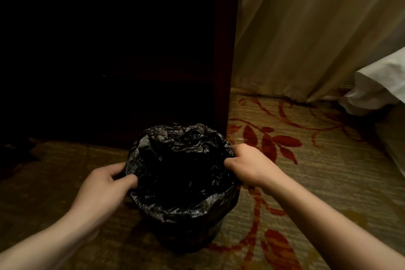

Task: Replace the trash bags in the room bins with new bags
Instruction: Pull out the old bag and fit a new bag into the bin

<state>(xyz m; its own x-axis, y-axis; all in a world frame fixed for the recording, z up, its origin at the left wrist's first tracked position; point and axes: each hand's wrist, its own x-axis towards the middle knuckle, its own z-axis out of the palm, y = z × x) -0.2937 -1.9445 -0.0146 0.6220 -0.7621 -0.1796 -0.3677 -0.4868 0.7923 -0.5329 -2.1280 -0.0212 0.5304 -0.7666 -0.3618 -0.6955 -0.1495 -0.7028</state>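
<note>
One black trash bag point(182, 182) is draped over a small upright bin point(188, 240) on the carpet point(328, 171). Its rim is pinched in the curled fingers of the left hand point(105, 186) and right hand point(247, 164), with the open mouth lying between them.

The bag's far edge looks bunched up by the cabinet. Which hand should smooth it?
Probably the right hand: its grip on the black bag sits farther along the rim, close to the bunched far edge, while the left hand pinches the near-left rim and can hold the bag steady.
</note>
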